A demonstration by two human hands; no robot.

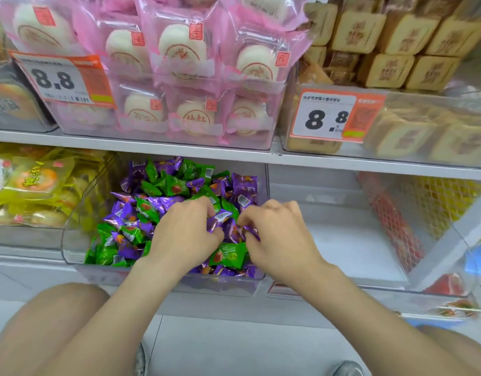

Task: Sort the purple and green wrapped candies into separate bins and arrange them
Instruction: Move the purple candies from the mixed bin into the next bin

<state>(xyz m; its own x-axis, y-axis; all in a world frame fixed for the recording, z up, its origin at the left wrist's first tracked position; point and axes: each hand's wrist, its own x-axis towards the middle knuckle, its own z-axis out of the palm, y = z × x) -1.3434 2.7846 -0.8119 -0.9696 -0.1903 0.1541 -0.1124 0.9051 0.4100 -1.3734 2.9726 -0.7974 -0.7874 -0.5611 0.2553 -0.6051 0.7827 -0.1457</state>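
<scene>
Both hands are reaching into a clear plastic bin (71, 234) on a low shop shelf (369, 161), filled to its walls with mixed purple candies (244, 185) and green candies (228, 255). The left hand (185, 232) is closing its fingers on a purple candy; the right hand (282, 234) is pinching another. Just to the right, an empty clear bin (342, 240) is offering open room.
</scene>
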